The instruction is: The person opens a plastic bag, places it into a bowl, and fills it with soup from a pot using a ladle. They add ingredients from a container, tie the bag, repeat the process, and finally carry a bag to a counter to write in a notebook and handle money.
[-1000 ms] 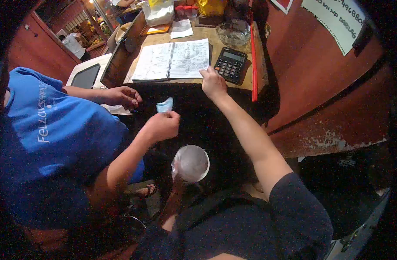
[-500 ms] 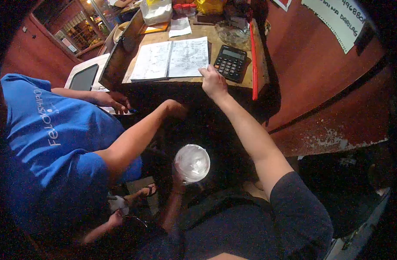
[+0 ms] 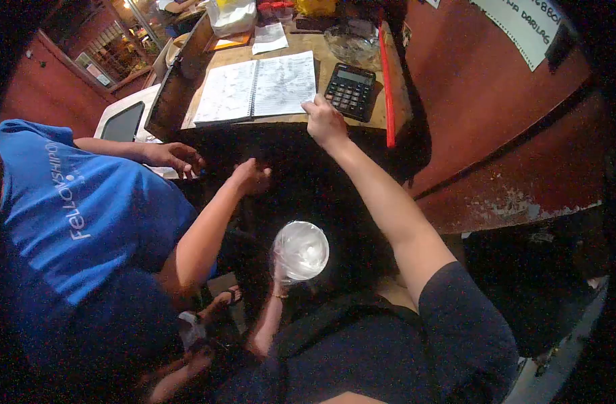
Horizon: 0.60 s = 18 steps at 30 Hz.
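My right hand (image 3: 327, 122) reaches across to the lower right corner of an open spiral notebook (image 3: 284, 84), its fingers closed at the page's edge. The notebook's pages carry handwriting. Just right of that hand lies a black calculator (image 3: 350, 91). Low in the middle, my left hand (image 3: 280, 266) is wrapped around the side of a round, clear plastic container (image 3: 304, 250) with a shiny, whitish inside. Most of the left fingers are hidden behind the container.
A person in a blue shirt (image 3: 106, 209) stands at the left, one hand (image 3: 253, 176) near the table front, the other (image 3: 173, 158) by a tablet (image 3: 123, 121). A red strip (image 3: 387, 87) edges the wooden table (image 3: 288, 126). A red wall (image 3: 476, 101) rises at the right.
The co-worker's nearer hand has drawn back to the left, and their other hand's fingers have spread. My view has shifted slightly. My right hand stays at the notebook's corner.
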### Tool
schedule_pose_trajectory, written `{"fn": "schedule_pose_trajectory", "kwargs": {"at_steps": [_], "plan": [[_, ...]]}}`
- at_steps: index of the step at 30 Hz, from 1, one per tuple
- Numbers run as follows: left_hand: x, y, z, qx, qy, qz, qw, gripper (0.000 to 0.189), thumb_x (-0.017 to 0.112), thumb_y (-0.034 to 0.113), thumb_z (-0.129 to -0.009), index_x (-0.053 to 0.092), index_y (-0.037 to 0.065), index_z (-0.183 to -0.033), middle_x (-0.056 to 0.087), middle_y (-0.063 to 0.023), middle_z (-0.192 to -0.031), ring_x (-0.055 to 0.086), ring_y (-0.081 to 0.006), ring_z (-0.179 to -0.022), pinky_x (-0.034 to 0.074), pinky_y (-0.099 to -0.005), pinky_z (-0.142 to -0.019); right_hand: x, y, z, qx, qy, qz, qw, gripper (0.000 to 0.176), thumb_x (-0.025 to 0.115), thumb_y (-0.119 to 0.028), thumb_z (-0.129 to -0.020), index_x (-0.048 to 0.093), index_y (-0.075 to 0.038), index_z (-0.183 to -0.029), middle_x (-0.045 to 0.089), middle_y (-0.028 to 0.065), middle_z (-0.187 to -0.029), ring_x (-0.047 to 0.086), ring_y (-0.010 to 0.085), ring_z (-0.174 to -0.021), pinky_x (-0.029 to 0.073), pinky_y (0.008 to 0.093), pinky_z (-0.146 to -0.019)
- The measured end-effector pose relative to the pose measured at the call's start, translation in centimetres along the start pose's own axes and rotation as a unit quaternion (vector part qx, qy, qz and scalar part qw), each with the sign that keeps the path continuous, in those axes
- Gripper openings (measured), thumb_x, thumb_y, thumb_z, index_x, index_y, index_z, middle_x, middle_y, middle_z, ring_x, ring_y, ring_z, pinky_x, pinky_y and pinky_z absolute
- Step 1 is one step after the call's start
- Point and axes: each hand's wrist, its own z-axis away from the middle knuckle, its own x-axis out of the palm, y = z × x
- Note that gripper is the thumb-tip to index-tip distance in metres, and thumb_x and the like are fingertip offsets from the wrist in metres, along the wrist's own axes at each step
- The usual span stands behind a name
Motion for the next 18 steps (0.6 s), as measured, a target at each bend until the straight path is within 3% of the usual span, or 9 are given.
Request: {"fn": "schedule_pose_trajectory", "kwargs": {"at_steps": [3, 5, 7, 8, 9, 11, 15, 16, 18], "plan": [[-3.3, 6.0, 3.4, -0.026, 0.015, -0.071, 0.997, 0.031, 0.053, 0.020, -0.080, 0.052, 0.003, -0.106, 0.058, -0.0055, -0.097, 0.056, -0.0195, -0.088, 0.046, -0.0341, -0.073, -0.4, -0.3, -0.3, 0.049, -0.026, -0.008, 0.998, 0.022, 0.042, -0.004, -0.077, 0.061, -0.008, -0.087, 0.053, 0.0142, -0.087, 0.055, 0.0340, -0.079, 0.045, 0.0409, -0.068], [-8.9, 12.0, 6.0, -0.012, 0.039, -0.328, 0.944, 0.033, 0.053, 0.022, -0.080, 0.051, 0.003, -0.107, 0.057, -0.0057, -0.099, 0.055, -0.0195, -0.089, 0.046, -0.0342, -0.074, -0.8, -0.6, 1.0, 0.049, -0.008, -0.037, 0.998, 0.020, 0.041, -0.005, -0.078, 0.057, -0.006, -0.089, 0.052, 0.0161, -0.086, 0.054, 0.0348, -0.080, 0.044, 0.0412, -0.068], [-13.9, 18.1, 7.6, 0.033, 0.023, -0.719, 0.693, 0.035, 0.052, 0.024, -0.081, 0.050, 0.003, -0.108, 0.056, -0.0060, -0.102, 0.055, -0.0195, -0.091, 0.046, -0.0343, -0.076, -1.8, -2.2, 5.2, 0.019, 0.097, -0.113, 0.989, 0.016, 0.042, -0.005, -0.079, 0.051, -0.004, -0.092, 0.052, 0.0170, -0.085, 0.053, 0.0358, -0.078, 0.044, 0.0417, -0.066], [-15.9, 20.6, 8.2, 0.064, 0.005, -0.818, 0.572, 0.036, 0.052, 0.025, -0.081, 0.050, 0.003, -0.109, 0.055, -0.0062, -0.103, 0.055, -0.0195, -0.091, 0.046, -0.0344, -0.077, -2.1, -3.2, 9.6, -0.009, 0.094, -0.106, 0.990, 0.015, 0.044, -0.004, -0.079, 0.049, -0.004, -0.093, 0.051, 0.0169, -0.084, 0.053, 0.0358, -0.077, 0.044, 0.0412, -0.064], [-17.0, 22.0, 7.9, 0.089, -0.011, -0.861, 0.501, 0.037, 0.051, 0.026, -0.081, 0.049, 0.003, -0.110, 0.055, -0.0063, -0.104, 0.054, -0.0194, -0.092, 0.046, -0.0344, -0.077, -2.5, -3.6, 13.9, -0.036, 0.093, -0.097, 0.990, 0.016, 0.045, -0.004, -0.079, 0.047, -0.004, -0.094, 0.051, 0.0167, -0.083, 0.053, 0.0358, -0.076, 0.044, 0.0407, -0.063], [-18.7, 23.9, 7.4, 0.109, -0.030, -0.892, 0.439, 0.039, 0.051, 0.028, -0.082, 0.048, 0.004, -0.111, 0.054, -0.0066, -0.107, 0.054, -0.0194, -0.094, 0.045, -0.0345, -0.079, -4.6, -4.9, 21.8, 0.028, -0.021, -0.134, 0.990, 0.012, 0.049, -0.002, -0.076, 0.049, -0.002, -0.087, 0.051, 0.0155, -0.081, 0.052, 0.0332, -0.074, 0.044, 0.0382, -0.061], [-20.5, 26.4, 6.7, 0.140, -0.085, -0.905, 0.392, 0.043, 0.050, 0.033, -0.082, 0.046, 0.004, -0.114, 0.052, -0.0072, -0.111, 0.053, -0.0193, -0.096, 0.045, -0.0347, -0.082, -9.9, -4.3, 34.4, -0.007, -0.235, -0.169, 0.957, 0.014, 0.053, -0.005, -0.075, 0.052, -0.001, -0.087, 0.051, 0.0144, -0.079, 0.052, 0.0308, -0.072, 0.044, 0.0364, -0.060], [-20.7, 27.2, 6.2, 0.148, -0.106, -0.906, 0.381, 0.044, 0.049, 0.034, -0.083, 0.046, 0.004, -0.115, 0.051, -0.0073, -0.113, 0.053, -0.0193, -0.097, 0.045, -0.0348, -0.083, -11.9, -3.3, 36.3, -0.012, -0.236, -0.167, 0.957, 0.014, 0.053, -0.005, -0.075, 0.052, -0.001, -0.087, 0.051, 0.0144, -0.079, 0.052, 0.0308, -0.072, 0.044, 0.0364, -0.060], [-20.2, 27.3, 3.4, 0.151, -0.212, -0.916, 0.305, 0.046, 0.048, 0.036, -0.083, 0.044, 0.004, -0.117, 0.049, -0.0075, -0.115, 0.050, -0.0206, -0.101, 0.042, -0.0344, -0.087, -15.7, -1.6, 39.8, 0.043, -0.322, -0.234, 0.917, 0.013, 0.054, -0.010, -0.078, 0.054, 0.000, -0.087, 0.053, 0.0131, -0.080, 0.054, 0.0263, -0.071, 0.043, 0.0334, -0.060]]}}
